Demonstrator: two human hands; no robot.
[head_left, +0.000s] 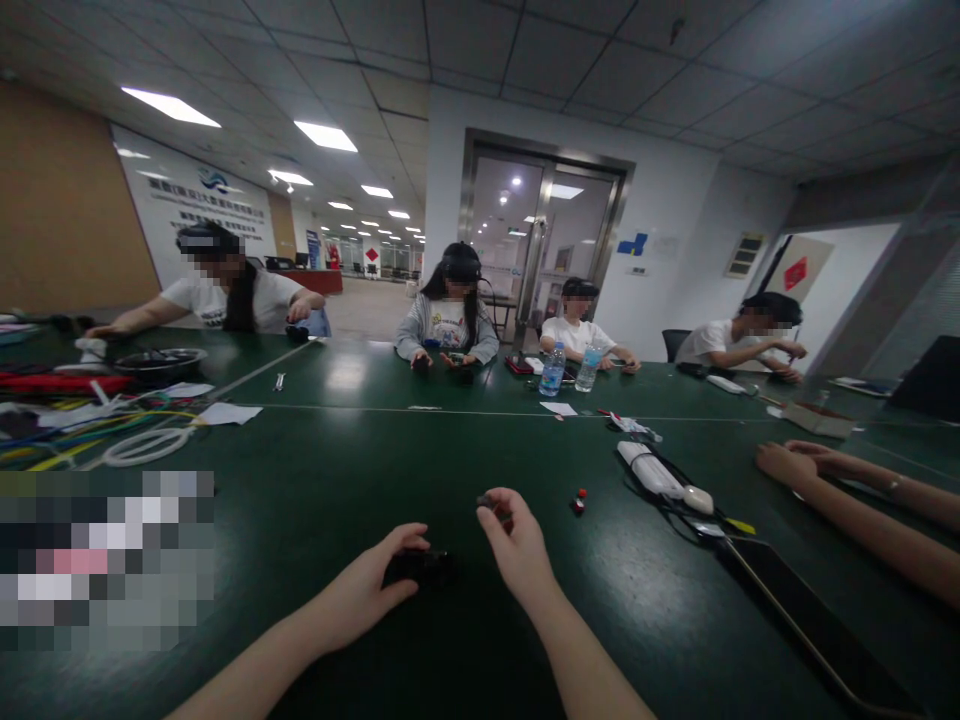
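Observation:
In the head view my left hand (367,585) is closed around a small black object (427,566) low over the green table (420,470). Its kind is hard to make out against the dark surface. Fingers and thumb lie on either side of its left end. My right hand (517,550) is raised a little to the right, its thumb and forefinger pinching a small dark piece (486,501). The two hands are apart. A tiny red and white item (579,500) stands on the table to the right of my right hand.
A white power strip (651,470) with cables and a dark tablet-like slab (802,610) lie to the right. Beyond them rest another person's forearms (862,500). Two water bottles (553,370) stand farther back. Tangled cables (150,445) cover the left side. Several people sit opposite.

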